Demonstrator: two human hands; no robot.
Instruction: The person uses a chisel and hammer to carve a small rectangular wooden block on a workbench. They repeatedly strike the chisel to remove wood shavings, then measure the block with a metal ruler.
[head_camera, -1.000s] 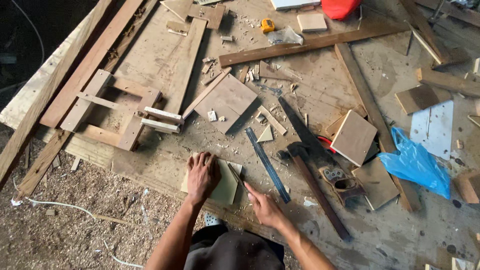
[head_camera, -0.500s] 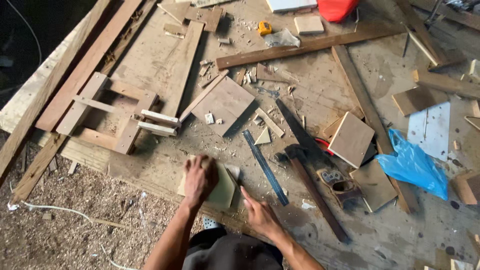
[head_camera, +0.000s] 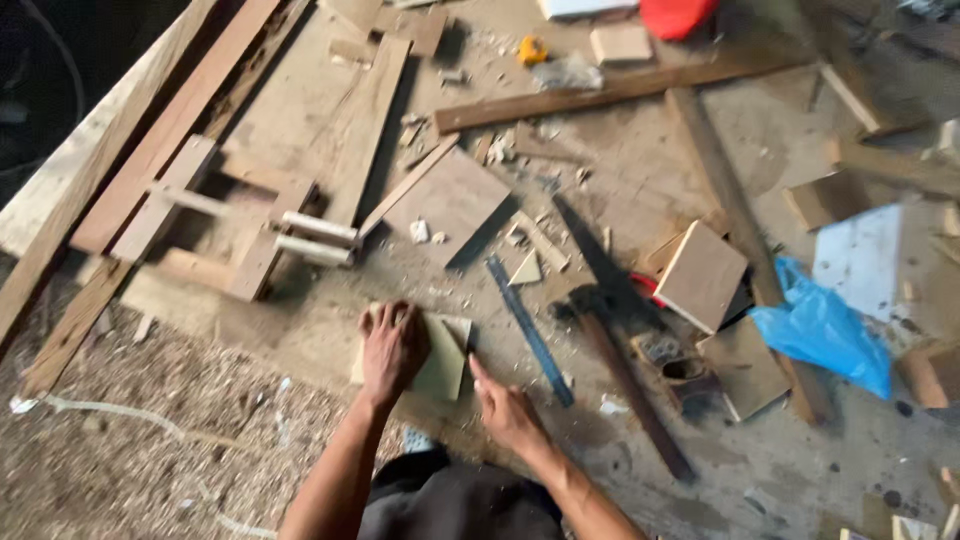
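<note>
Pale square piece of thin wood (head_camera: 440, 362) lies flat near the front edge of the dusty wooden work platform (head_camera: 640, 180), and our left hand (head_camera: 392, 345) presses on it with the fingers spread, palm down. Our right hand (head_camera: 508, 410) rests just beside its right edge, with 1 finger stretched toward that edge; we cannot tell if it holds something small. We judge that the work on this piece is at an early stage: the piece is placed and held, but we see no cut and no clear mark on it.

Just right of the right hand lies a long blue-grey metal ruler (head_camera: 530, 330), and beyond it a hammer with a dark wooden handle (head_camera: 625, 375), both within easy reach. Toward the right edge are a light square wood block (head_camera: 703, 275) and a crumpled blue plastic bag (head_camera: 825, 335). Toward the left edge stands a small frame of wooden slats (head_camera: 230, 235). Many offcuts and chips lie around, but nothing rests on the held piece itself.
</note>
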